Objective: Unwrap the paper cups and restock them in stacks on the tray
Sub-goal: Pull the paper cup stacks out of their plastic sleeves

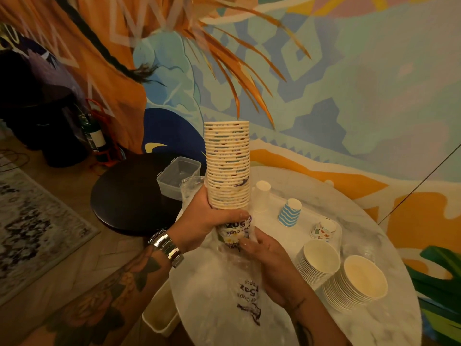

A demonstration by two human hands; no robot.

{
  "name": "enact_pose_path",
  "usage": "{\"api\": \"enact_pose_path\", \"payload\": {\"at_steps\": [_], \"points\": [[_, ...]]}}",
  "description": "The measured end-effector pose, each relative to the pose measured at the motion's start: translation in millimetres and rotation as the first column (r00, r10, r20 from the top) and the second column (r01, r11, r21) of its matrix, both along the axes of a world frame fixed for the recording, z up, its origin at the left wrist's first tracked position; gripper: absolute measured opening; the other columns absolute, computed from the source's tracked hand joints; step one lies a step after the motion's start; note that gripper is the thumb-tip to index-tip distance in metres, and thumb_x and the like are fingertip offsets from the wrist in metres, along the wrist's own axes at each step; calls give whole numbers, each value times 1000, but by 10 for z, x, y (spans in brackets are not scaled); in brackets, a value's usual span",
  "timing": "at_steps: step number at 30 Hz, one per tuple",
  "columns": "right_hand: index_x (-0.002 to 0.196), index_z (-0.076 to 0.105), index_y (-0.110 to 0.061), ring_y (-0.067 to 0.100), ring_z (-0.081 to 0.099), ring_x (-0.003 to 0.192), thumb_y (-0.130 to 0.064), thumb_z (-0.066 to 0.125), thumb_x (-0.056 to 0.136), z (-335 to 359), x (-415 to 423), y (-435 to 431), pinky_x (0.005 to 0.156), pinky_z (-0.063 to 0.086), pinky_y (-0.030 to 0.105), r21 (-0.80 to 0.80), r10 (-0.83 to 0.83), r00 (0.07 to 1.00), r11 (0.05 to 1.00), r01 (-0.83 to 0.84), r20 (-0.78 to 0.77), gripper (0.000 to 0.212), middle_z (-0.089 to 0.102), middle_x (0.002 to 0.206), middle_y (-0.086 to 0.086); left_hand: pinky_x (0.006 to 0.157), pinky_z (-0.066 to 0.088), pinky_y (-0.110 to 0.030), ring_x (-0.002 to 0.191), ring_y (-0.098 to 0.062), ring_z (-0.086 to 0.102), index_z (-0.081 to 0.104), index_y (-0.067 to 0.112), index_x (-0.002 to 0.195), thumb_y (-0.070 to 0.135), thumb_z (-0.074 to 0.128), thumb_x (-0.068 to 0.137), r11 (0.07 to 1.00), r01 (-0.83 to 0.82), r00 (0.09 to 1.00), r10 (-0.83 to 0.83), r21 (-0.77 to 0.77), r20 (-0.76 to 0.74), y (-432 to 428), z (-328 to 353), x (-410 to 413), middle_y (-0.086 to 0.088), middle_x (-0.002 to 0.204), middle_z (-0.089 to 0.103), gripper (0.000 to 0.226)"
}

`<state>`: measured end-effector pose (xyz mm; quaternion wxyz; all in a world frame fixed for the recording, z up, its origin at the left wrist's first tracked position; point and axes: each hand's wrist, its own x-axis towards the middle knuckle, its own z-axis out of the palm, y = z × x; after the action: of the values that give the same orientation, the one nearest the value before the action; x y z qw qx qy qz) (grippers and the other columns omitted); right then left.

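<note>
The tall stack of patterned paper cups (pixel 227 166) is held upright above the near side of the round marble surface (pixel 361 221), its lower end inside the clear printed wrapper (pixel 239 290). The left grip (pixel 207 221) is curled round the stack just above the wrapper's mouth, and the right grip (pixel 264 260) clutches the plastic beneath it. Beyond, on the white tray (pixel 272 233), a white cup (pixel 262 196), a blue-striped cup (pixel 289 212) and a small patterned cup (pixel 323 229) sit upside down.

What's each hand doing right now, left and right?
Left hand: grips the patterned paper cup stack near its base.
Right hand: grips the clear plastic wrapper just below the stack.
</note>
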<state>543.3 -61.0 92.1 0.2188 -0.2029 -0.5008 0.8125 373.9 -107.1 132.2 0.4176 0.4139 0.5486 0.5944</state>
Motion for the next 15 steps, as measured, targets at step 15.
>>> {"api": "enact_pose_path", "payload": {"at_steps": [15], "points": [[120,62,-3,36,66,104,-11,78,75,-51,-9,30,92,52,47,-1,-134,987,991,135,84,48,69,117,23,92,54,-39,115,-21,62,40,12,134,25,85,51,998,-36,999,38,50,-23,32,51,-8,-6,122,63,96]]}}
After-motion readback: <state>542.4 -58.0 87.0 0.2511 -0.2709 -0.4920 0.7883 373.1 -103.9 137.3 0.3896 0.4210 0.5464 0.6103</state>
